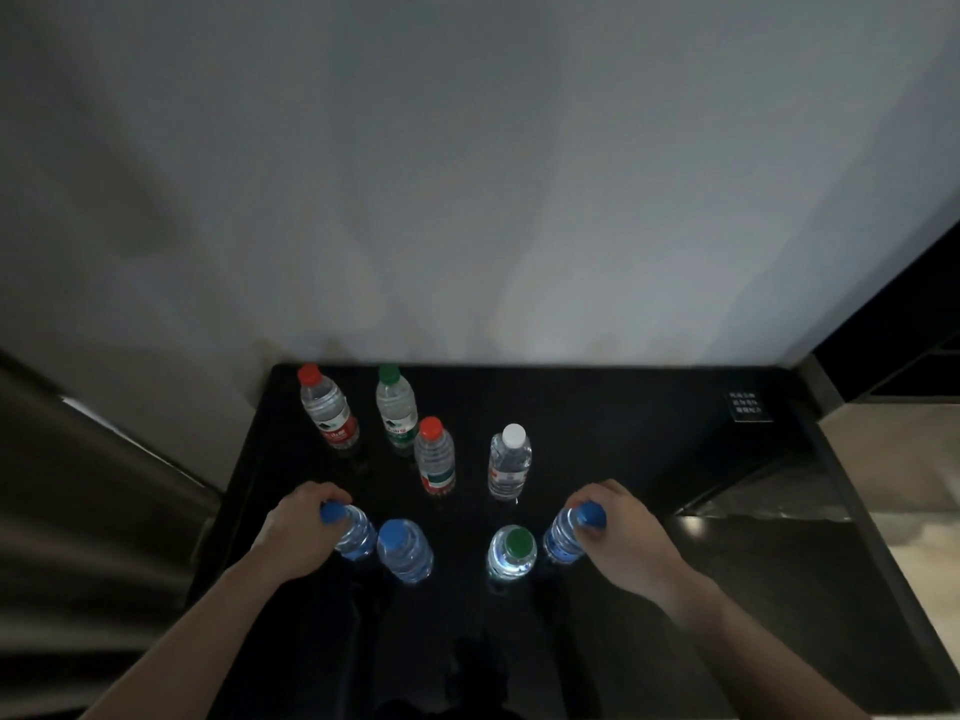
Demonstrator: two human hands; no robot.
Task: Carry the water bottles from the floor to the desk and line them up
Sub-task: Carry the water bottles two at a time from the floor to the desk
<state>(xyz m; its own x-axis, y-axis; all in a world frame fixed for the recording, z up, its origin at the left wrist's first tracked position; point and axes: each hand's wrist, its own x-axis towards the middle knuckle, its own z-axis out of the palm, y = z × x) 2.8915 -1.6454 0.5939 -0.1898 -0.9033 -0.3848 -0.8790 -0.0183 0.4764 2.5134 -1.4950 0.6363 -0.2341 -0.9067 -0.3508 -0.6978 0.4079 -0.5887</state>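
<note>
My left fingers (332, 498) curl round the neck of a blue-capped bottle (353, 532), my left hand (298, 532) over its top; my right fingers (589, 532) pinch the cap of another blue-capped bottle (566, 537), right hand (623, 532) beside it; both bottles sit on the black worktop (649, 459); between them stand a third blue-capped bottle (404, 550) and a green-capped bottle (511, 553); further back stand four more, capped red (328, 407), green (396, 407), red (435, 457) and white (510, 462), against the pale wall (467, 174).
</note>
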